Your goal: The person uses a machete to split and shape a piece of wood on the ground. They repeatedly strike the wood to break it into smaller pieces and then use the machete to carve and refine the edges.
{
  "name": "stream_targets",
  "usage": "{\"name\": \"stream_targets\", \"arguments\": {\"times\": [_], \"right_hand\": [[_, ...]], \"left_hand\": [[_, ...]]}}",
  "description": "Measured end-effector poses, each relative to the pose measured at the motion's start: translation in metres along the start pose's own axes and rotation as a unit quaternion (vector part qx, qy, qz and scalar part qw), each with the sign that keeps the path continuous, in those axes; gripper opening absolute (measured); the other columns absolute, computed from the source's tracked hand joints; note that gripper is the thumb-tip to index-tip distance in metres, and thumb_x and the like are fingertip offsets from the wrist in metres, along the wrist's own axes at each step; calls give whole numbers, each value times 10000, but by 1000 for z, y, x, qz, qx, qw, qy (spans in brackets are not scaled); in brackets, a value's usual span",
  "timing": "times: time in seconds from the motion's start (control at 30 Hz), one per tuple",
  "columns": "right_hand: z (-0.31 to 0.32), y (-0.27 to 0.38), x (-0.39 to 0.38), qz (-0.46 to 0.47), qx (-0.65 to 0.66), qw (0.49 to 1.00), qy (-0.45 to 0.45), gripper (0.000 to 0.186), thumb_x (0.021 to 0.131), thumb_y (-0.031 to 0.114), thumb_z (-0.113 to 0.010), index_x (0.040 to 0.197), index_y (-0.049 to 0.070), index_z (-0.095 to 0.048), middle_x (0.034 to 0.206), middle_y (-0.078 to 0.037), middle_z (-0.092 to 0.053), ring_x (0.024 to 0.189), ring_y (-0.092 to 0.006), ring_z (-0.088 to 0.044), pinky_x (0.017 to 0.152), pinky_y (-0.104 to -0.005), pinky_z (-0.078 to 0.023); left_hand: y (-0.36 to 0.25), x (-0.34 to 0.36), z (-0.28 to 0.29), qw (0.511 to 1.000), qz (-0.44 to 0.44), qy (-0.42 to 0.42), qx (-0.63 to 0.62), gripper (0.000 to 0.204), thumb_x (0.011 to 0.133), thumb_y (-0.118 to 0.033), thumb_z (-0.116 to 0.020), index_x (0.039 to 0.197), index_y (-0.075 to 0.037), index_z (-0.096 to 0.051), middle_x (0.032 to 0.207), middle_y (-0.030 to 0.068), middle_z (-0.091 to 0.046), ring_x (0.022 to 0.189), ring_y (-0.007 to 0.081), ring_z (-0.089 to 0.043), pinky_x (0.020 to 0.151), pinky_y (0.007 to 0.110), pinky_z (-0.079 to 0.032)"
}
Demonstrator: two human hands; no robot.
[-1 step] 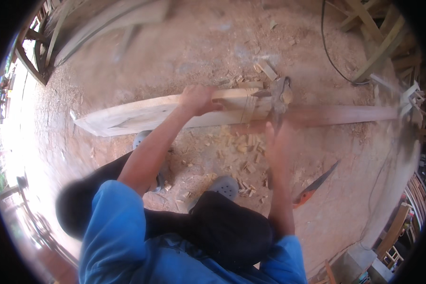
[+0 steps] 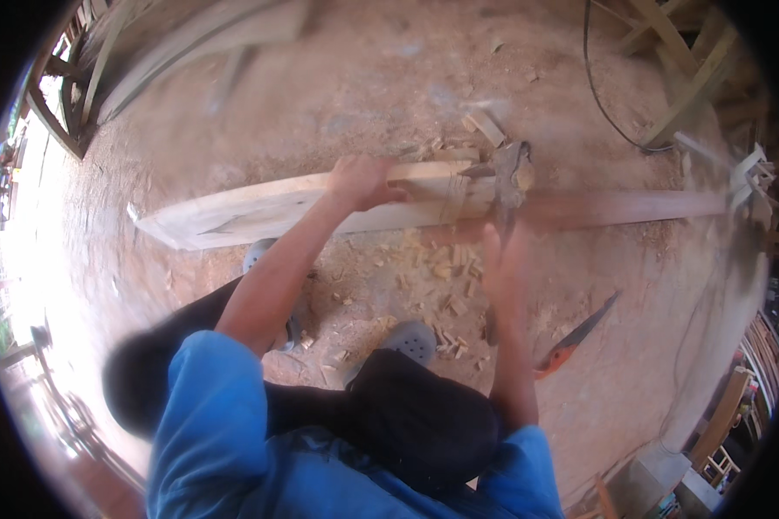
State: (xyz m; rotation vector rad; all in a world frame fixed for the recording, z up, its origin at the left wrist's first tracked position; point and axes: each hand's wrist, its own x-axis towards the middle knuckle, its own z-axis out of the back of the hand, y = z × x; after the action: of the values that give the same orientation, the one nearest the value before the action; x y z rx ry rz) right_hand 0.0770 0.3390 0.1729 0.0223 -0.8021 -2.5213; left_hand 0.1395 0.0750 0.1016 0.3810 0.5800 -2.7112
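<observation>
A pale wooden board stands on its edge across the floor in front of me. My left hand is closed over its upper edge, right of the board's middle. In my right hand, blurred by motion, is the handle of an adze-like tool. The tool's metal head is at the board's right end, by the cut edge; whether it touches the wood cannot be told. Beneath that end lies a long reddish timber, running off to the right.
Wood chips litter the ground between my feet and the board. A handsaw with an orange handle lies to the right of my right forearm. One offcut block rests beyond the board. Wooden frames and a dark cable are at far right.
</observation>
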Motion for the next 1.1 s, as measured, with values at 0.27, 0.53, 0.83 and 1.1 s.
{"name": "stream_targets", "arguments": {"times": [0.27,0.53,0.83,1.1], "right_hand": [[11,-6,-2,-123,142,981,59,401,1026,304,-596,1231,-40,-599,825,-125,-645,775,-213,-612,742,-359,-490],[-32,-28,-26,-250,410,877,-12,313,1043,330,-577,1063,18,-595,699,-47,-542,540,-122,-512,501,-296,-421],[21,-4,-28,-239,423,874,31,217,1066,239,-490,1073,25,-524,660,17,-475,478,-67,-443,425,-244,-378],[7,3,-21,72,319,924,-200,304,1034,194,-518,1236,-30,-558,757,-104,-604,616,-159,-572,560,-311,-457]], "left_hand": [[-5,1,10,1000,9,16,0,658,772,-651,-759,1235,-188,-691,1042,123,-763,1035,332,-716,913,484,-540],[-1,10,16,998,-6,61,-4,672,791,-632,-744,1296,-193,-675,1107,117,-749,1104,323,-688,943,483,-517],[6,20,7,998,5,55,-14,755,731,-707,-755,1277,-191,-694,1099,124,-756,1081,328,-706,987,508,-503],[16,26,0,998,-27,20,-44,779,711,-746,-742,1236,-171,-708,1060,156,-756,1046,379,-708,944,512,-530]]}}
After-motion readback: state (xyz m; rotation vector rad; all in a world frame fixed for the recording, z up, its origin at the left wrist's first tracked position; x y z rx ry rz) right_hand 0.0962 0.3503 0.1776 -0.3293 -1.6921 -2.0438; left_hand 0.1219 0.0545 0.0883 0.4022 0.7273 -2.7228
